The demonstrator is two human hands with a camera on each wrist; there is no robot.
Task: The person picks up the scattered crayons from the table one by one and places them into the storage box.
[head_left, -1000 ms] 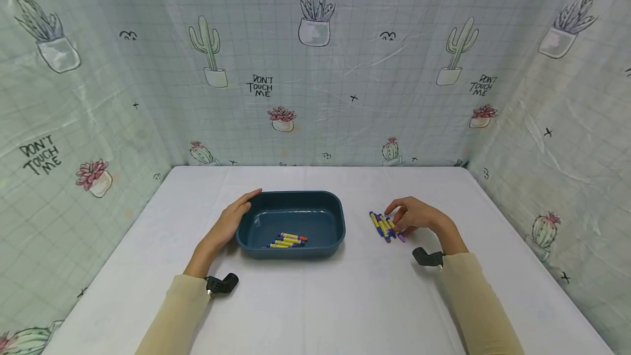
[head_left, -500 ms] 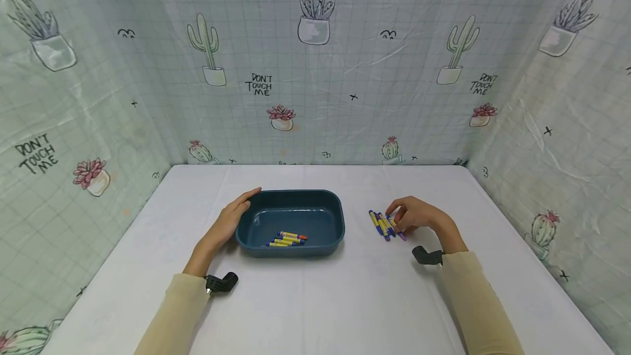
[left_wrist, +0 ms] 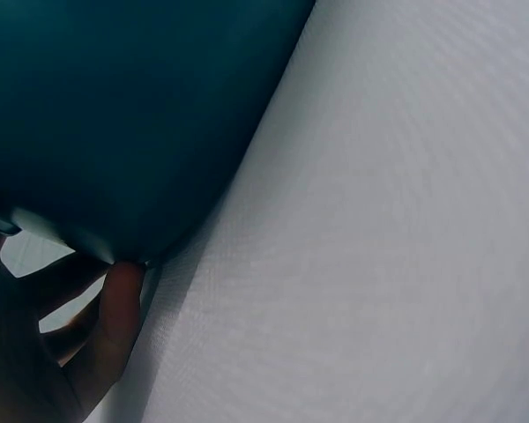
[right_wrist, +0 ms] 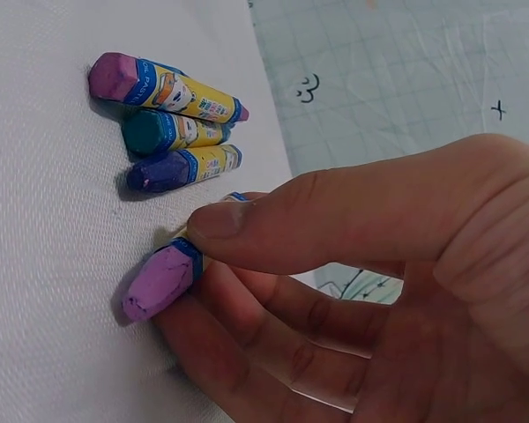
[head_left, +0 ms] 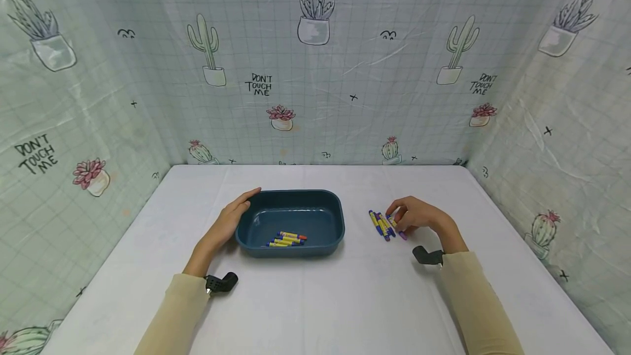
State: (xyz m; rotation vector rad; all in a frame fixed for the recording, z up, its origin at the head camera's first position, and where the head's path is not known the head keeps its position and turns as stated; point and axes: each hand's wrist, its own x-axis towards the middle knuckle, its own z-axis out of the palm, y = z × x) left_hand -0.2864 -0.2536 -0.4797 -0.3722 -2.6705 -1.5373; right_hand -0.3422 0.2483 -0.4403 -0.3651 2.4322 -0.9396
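My left hand rests along the left side of a dark blue rectangular plastic box, its fingers stretched toward the back corner. In the left wrist view, fingertips touch the dark blue wall. To the right of the box, my right hand pinches a light purple oil pastel between thumb and fingers, close over the white cloth. Beside it lie three oil pastels in yellow and blue wrappers: a pinkish-purple one, a dark green one and a dark blue one.
Inside the box, several yellow-wrapped oil pastels lie near the front wall, one with an orange tip. White cloth covers the table. A cactus-print curtain surrounds the back and sides. Each wrist wears a small black camera.
Both hands and the box stay almost in place. The right fingers keep their hold on the light purple oil pastel, which shifts very little. The whole head view moved slightly upward.
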